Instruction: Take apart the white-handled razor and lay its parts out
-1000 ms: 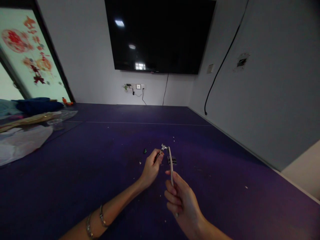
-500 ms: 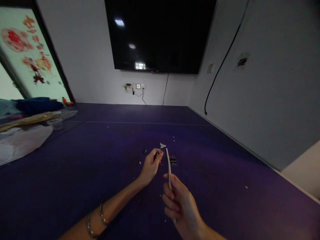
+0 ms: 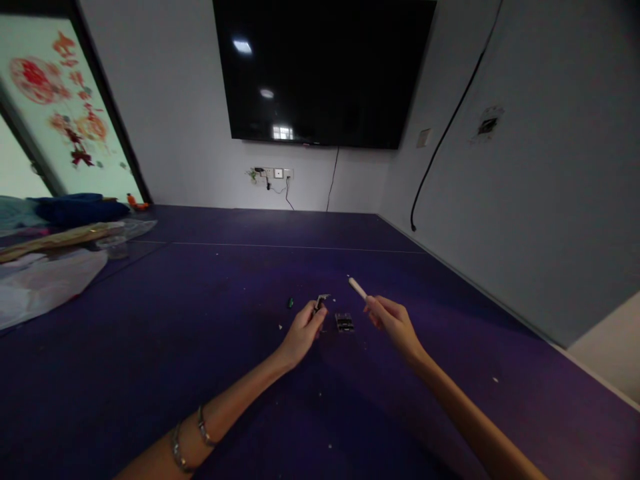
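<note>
My left hand (image 3: 303, 328) is closed around a small dark-handled tool with a silvery, angled metal head (image 3: 323, 297); its exact kind is too small to make out. To the right, my right hand (image 3: 395, 321) pinches a slim whitish stick (image 3: 357, 288), its free end pointing up and to the left, away from the metal head. Between and just below the two hands, a small clear packet with dark pieces (image 3: 345, 323) lies on the purple surface (image 3: 225, 373). A small dark green item (image 3: 290, 303) rests left of my left hand.
Little white scraps (image 3: 495, 379) are scattered over the purple surface. Bags and a dark blue cloth (image 3: 83, 208) are piled at the left. A black cable (image 3: 440, 143) hangs down the right wall, and a large television (image 3: 325, 73) is mounted ahead above wall sockets (image 3: 279, 173).
My right hand has moved forward and right with the whitish stick, which now leans left instead of standing nearly upright. The metal head in my left hand has turned slightly. The packet is now uncovered.
</note>
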Available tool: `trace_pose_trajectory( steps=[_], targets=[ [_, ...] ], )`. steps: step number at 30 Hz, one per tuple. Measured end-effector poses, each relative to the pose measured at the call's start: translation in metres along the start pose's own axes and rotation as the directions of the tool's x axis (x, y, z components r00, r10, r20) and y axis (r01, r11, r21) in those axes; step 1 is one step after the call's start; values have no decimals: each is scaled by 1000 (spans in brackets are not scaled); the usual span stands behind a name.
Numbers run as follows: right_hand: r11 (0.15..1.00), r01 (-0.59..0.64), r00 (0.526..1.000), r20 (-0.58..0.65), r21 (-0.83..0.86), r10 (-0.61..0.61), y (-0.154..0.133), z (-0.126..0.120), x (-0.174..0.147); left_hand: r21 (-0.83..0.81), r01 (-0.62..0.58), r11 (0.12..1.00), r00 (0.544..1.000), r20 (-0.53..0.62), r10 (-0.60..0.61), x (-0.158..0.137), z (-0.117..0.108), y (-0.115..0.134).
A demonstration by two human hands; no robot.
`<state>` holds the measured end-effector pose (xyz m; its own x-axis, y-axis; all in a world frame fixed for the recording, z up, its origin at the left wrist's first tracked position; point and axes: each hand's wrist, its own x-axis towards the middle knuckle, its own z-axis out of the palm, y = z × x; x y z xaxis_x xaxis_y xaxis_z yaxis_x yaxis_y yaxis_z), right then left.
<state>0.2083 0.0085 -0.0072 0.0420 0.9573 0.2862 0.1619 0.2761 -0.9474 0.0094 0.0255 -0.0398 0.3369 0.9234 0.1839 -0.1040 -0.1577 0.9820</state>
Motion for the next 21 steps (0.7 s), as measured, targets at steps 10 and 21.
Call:
trace_pose_trajectory(
  steps=[10, 21],
  targets=[
    [967, 43, 993, 118, -250, -14, 10, -2, 4, -238, 72, 968, 987, 154, -36, -10, 6, 9],
    [987, 52, 984, 176, -153, -25, 12, 5, -1, -427, 196, 883, 956, 284, -75, -10, 7, 4]
  ],
)
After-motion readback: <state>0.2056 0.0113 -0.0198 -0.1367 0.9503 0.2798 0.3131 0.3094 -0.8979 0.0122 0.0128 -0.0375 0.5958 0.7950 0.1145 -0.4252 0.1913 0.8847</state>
